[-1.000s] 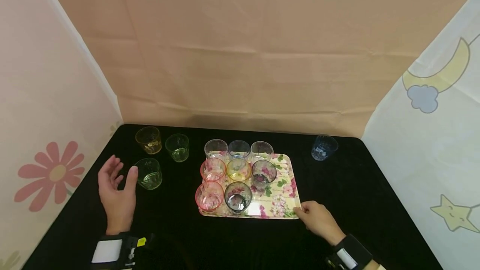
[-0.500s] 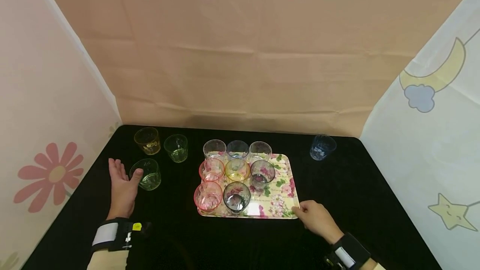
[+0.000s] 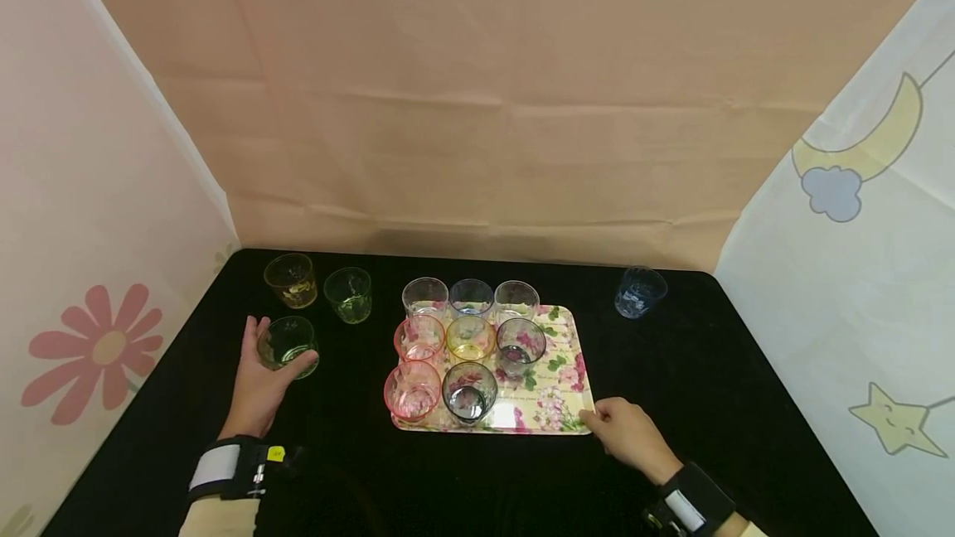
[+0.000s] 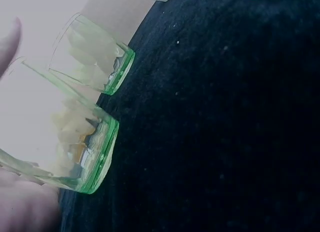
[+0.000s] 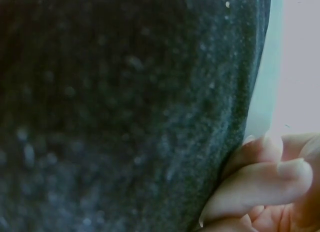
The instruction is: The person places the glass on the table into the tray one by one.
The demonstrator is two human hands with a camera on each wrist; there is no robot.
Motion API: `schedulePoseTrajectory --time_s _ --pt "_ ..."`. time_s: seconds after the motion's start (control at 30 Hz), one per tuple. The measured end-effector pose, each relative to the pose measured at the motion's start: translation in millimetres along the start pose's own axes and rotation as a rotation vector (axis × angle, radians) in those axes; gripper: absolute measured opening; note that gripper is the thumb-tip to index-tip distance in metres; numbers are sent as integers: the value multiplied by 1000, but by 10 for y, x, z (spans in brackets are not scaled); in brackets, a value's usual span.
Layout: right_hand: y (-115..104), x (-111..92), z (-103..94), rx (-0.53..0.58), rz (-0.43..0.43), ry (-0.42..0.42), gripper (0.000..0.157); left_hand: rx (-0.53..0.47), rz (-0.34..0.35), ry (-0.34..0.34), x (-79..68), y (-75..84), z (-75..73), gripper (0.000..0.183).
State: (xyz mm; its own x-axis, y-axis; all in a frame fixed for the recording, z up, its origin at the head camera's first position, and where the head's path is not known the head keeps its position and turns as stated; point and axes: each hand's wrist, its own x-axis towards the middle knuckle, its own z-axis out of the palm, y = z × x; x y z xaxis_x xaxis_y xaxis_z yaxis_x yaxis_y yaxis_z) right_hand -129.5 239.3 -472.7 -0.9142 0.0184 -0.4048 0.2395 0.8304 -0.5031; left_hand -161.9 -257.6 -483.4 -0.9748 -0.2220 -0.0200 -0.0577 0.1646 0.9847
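On the table's left side, my left hand [image 3: 261, 384] curves round a green-tinted glass [image 3: 287, 346], thumb across its near right side and fingers along its left. In the left wrist view this glass [image 4: 100, 162] stands upright on the black cloth, the hand against its wall. My right hand [image 3: 630, 437] pinches the near right corner of a floral tray [image 3: 555, 404]; the right wrist view shows its curled fingers [image 5: 260, 187] at the tray's pale edge. Several glasses stand on the tray's left and middle, among them pink glasses [image 3: 413, 392], a yellow glass [image 3: 471, 340] and a dark grey glass [image 3: 469, 394].
Behind the left hand stand an amber glass [image 3: 293, 282] and another green glass [image 3: 348, 297]. A blue glass [image 3: 639, 292] is at the back right. Black cloth covers the table [image 3: 358, 471]; a tan backdrop [image 3: 485, 147] and printed side walls enclose it.
My left hand has moved right and closed in from beside the green glass to round it. The right hand stays at the tray corner, and the glasses keep their places.
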Motion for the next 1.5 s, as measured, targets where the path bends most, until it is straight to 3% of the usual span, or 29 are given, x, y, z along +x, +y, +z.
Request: schedulePoseTrajectory --time_s 0.3,0.73,0.97,1.23,1.5 --pt "-8 -10 -7 -7 -3 3 34 93 23 -20 4 -3 -45 93" --pt "-13 11 12 11 -20 7 35 120 15 -7 -34 11 -60 90" --pt "19 32 32 11 -17 23 39 74 24 7 -95 78 -53 91" --pt "41 20 31 63 8 65 58 170 94 -28 -219 232 -51 84" --pt "44 -5 -35 160 56 65 61 197 211 -63 -354 349 2 77"
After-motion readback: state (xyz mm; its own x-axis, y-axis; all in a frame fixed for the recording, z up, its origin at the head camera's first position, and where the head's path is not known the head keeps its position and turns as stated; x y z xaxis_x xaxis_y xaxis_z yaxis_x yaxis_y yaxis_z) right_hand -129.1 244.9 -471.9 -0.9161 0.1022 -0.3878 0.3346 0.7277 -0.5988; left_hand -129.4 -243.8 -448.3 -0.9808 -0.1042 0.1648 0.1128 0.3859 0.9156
